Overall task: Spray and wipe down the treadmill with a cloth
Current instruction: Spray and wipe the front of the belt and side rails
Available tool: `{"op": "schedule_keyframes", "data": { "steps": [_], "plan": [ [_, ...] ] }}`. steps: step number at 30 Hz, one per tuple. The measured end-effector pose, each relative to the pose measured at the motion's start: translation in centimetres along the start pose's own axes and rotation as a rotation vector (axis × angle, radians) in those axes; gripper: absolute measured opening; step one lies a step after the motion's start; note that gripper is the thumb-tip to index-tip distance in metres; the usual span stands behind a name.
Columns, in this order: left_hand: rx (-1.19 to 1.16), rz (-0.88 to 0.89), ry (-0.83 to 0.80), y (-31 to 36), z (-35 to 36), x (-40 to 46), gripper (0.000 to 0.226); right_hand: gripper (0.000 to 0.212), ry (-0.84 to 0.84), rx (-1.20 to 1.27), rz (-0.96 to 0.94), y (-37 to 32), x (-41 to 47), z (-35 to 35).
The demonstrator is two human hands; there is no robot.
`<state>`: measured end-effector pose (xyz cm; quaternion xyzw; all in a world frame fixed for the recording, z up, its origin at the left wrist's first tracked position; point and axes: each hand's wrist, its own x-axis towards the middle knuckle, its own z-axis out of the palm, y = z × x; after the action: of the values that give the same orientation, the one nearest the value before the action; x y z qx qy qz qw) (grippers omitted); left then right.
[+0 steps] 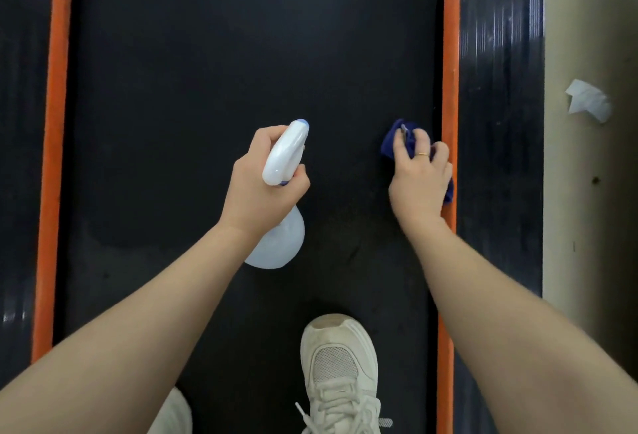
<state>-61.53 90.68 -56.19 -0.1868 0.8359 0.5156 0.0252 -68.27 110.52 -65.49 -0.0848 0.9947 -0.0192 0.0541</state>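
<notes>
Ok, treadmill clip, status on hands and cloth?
Left hand grips spray bottle. Right hand holds blue cloth at belt's right edge. White shoe on belt.

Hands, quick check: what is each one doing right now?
Left hand: grips the spray bottle at its neck.
Right hand: holds the blue cloth bunched, near the belt's right edge.

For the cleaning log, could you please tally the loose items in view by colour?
White: 3, spray bottle, shoe, crumpled paper
Blue: 1, cloth
Total: 4
</notes>
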Motion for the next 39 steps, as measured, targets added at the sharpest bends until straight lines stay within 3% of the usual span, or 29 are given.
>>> {"op": "schedule_keyframes", "data": {
  "steps": [2, 6, 8, 10, 12, 14, 16, 18, 20, 23, 24, 29, 31, 33, 35, 37, 39],
  "plan": [
    [0.005, -0.014, 0.023, -0.1, 0.1, 0.0, 0.040, 0.058, 0.004, 0.060, 0.011, -1.1, -2.5, 0.4],
    [-0.011, -0.064, 0.048, 0.2, 0.2, 0.2, 0.039, 0.056, 0.043, 0.036, -0.350, -0.6, -5.7, 1.5],
    [-0.009, -0.065, 0.031, 0.4, 0.1, 0.4, 0.041, 0.062, 0.037, 0.024, -0.229, 0.0, -2.9, 0.1],
    [-0.009, -0.056, 0.034, 0.4, -0.3, 0.5, 0.042, 0.064, 0.013, 0.047, 0.042, 0.5, -0.7, -0.1],
    [-0.001, -0.096, 0.034, 0.0, -0.7, 0.3, 0.041, 0.060, 0.029, 0.105, 0.121, -0.5, -2.0, 0.0],
    [0.016, -0.187, 0.012, -0.6, -1.6, -0.1, 0.040, 0.055, 0.082, 0.148, -0.070, -1.9, -5.9, 1.0],
    [0.003, -0.282, 0.019, -1.7, -2.6, -0.4, 0.039, 0.054, 0.064, 0.128, -0.420, -2.4, -8.7, 1.9],
    [-0.008, -0.340, 0.055, -2.6, -3.5, -0.8, 0.038, 0.054, 0.045, 0.110, -0.631, -2.4, -7.3, 1.5],
    [-0.005, -0.364, 0.102, -3.5, -4.3, -1.6, 0.037, 0.050, 0.070, 0.110, -0.488, -2.9, -4.5, 1.1],
    [-0.009, -0.409, 0.180, -4.6, -5.5, -3.6, 0.037, 0.054, 0.011, 0.211, -0.004, -6.5, -2.6, 0.6],
    [-0.013, -0.424, 0.194, -4.9, -5.9, -4.4, 0.038, 0.055, 0.011, 0.217, -0.015, -8.1, -3.3, 0.7],
    [-0.008, -0.440, 0.247, -6.0, -8.8, -6.3, 0.040, 0.063, -0.166, 0.202, -0.877, -15.8, -10.6, 1.2],
    [-0.001, -0.451, 0.281, -6.9, -10.2, -6.8, 0.041, 0.068, -0.212, 0.147, -1.022, -17.8, -10.4, 1.3],
    [-0.020, -0.482, 0.350, -7.9, -11.5, -7.6, 0.040, 0.064, -0.139, 0.118, -1.005, -20.0, -8.3, 1.7],
    [-0.040, -0.515, 0.425, -8.7, -12.8, -8.4, 0.040, 0.051, -0.042, 0.134, -0.828, -22.3, -4.9, 1.6],
    [-0.049, -0.548, 0.505, -9.4, -14.2, -9.1, 0.039, 0.053, -0.089, 0.170, -0.512, -24.9, -2.3, 0.7],
    [-0.050, -0.576, 0.582, -10.1, -15.6, -9.6, 0.038, 0.056, -0.208, 0.133, -0.431, -26.8, -2.6, 1.2]
  ]
}}
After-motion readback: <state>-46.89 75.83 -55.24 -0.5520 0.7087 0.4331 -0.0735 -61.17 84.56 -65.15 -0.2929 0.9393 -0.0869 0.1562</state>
